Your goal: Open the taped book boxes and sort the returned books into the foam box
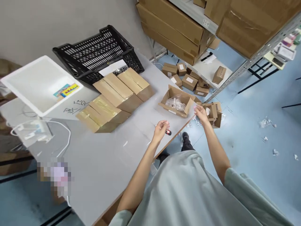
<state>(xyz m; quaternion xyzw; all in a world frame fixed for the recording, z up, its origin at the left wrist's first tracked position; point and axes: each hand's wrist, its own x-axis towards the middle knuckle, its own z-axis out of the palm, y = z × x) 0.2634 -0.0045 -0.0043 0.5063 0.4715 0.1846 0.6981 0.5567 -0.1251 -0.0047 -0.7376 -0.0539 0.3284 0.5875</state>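
Note:
My left hand (161,128) hovers over the grey table (105,157) near its front edge, fingers curled in a pinch above a small dark and red object (168,132); what it pinches is too small to make out. My right hand (200,113) is at the table's corner with fingers pinched, right beside the flap of a small open cardboard box (177,101) that holds crumpled clear plastic bags (175,103). Whether that hand holds anything is unclear.
Several taped brown boxes (115,97) lie in the table's middle, a black plastic crate (98,53) behind them, a white tray (39,83) and a white cable (63,135) at left. Small cartons (188,80) and plastic scraps (265,122) litter the blue floor beside metal shelving (235,72).

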